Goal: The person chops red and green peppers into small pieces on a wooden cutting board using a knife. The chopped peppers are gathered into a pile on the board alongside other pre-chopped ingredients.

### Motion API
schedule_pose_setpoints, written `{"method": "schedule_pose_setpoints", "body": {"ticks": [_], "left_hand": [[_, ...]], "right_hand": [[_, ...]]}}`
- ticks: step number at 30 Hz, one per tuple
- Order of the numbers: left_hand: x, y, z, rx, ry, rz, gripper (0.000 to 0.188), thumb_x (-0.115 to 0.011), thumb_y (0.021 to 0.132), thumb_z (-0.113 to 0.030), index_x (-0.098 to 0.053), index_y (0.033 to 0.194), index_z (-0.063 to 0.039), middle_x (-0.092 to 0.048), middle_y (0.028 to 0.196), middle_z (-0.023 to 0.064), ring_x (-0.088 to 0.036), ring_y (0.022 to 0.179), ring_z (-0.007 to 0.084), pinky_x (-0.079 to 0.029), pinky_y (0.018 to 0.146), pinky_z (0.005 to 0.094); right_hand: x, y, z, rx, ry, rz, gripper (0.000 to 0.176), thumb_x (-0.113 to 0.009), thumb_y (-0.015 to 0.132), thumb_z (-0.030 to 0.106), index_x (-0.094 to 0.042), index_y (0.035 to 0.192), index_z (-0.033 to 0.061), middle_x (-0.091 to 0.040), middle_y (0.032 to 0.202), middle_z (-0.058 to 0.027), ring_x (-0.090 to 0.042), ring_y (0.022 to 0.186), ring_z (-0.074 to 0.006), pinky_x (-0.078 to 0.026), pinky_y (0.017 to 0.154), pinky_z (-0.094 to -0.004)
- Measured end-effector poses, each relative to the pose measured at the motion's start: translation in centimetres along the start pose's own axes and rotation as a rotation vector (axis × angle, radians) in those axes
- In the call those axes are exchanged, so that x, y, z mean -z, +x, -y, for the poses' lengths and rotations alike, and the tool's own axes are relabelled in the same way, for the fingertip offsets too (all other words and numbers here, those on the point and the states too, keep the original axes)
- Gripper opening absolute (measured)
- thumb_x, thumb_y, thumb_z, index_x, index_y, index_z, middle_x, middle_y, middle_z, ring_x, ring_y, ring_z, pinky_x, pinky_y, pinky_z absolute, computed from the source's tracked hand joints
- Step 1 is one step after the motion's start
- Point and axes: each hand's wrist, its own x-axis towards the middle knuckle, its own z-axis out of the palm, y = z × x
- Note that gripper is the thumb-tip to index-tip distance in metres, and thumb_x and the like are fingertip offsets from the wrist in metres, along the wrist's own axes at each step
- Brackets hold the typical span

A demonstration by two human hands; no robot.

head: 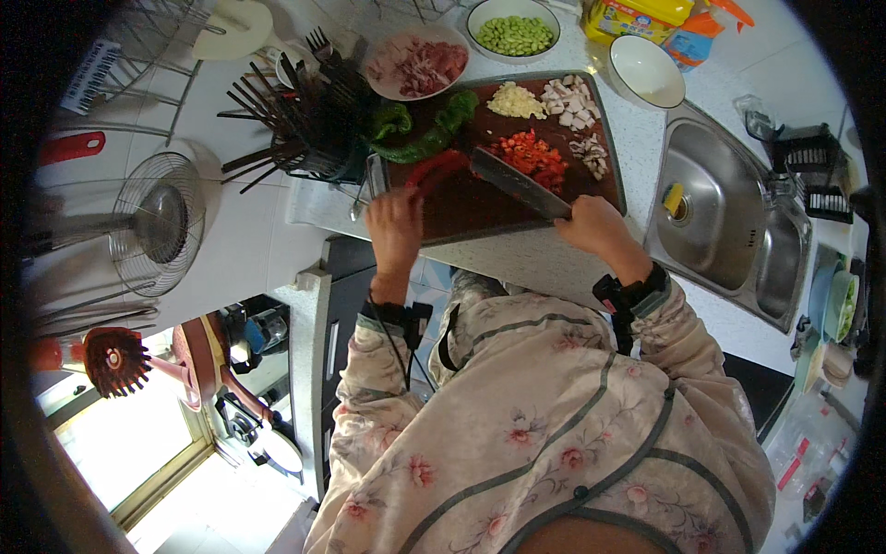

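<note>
My right hand point(594, 223) grips the handle of a kitchen knife point(519, 183), whose broad dark blade slants over the brown cutting board point(453, 218). My left hand point(394, 225) is at the board's left edge, its fingertips on the end of a red pepper point(439, 170), slightly blurred. Chopped red pepper point(529, 156) lies just beyond the blade. Green peppers point(422, 138) rest at the board's left side. Along the far and right parts are minced garlic point(516, 101), pale diced pieces point(571, 102) and a small greyish chopped pile point(590, 154).
Behind the board stand a bowl of sliced meat point(387, 66), a bowl of green beans point(516, 36) and a white bowl point(647, 73). Chopsticks and forks fill a dark holder point(332, 149) at left. A steel sink point(720, 208) with a yellow sponge point(672, 199) is at right.
</note>
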Motion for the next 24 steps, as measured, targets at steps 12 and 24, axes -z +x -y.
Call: {"method": "schedule_pose_setpoints", "body": {"ticks": [12,24], "left_hand": [[-2.3,2.3,-0.9,-0.09,-0.143,0.114,0.038,-0.074,0.074,-0.029,-0.055,0.102,-0.01,-0.051,0.112,0.0114,-0.05,0.1,0.0326,-0.041,0.084,0.0438],[-0.9,0.7,1.6,-0.158,-0.276,0.192,0.032,-0.071,0.075,-0.026,-0.057,0.1,-0.009,-0.059,0.09,0.0084,-0.056,0.086,0.0298,-0.044,0.076,0.0406]], "right_hand": [[-0.8,-1.8,2.1,-0.112,-0.049,-0.202,0.029,-0.066,0.074,0.027,-0.066,0.079,-0.0015,-0.064,0.077,-0.0189,-0.064,0.075,-0.0359,-0.052,0.069,-0.0423],[-2.0,-2.8,4.4,-0.164,-0.036,-0.245,0.027,-0.062,0.074,0.027,-0.067,0.077,0.0005,-0.064,0.079,-0.0197,-0.062,0.077,-0.0375,-0.051,0.069,-0.0455]]}}
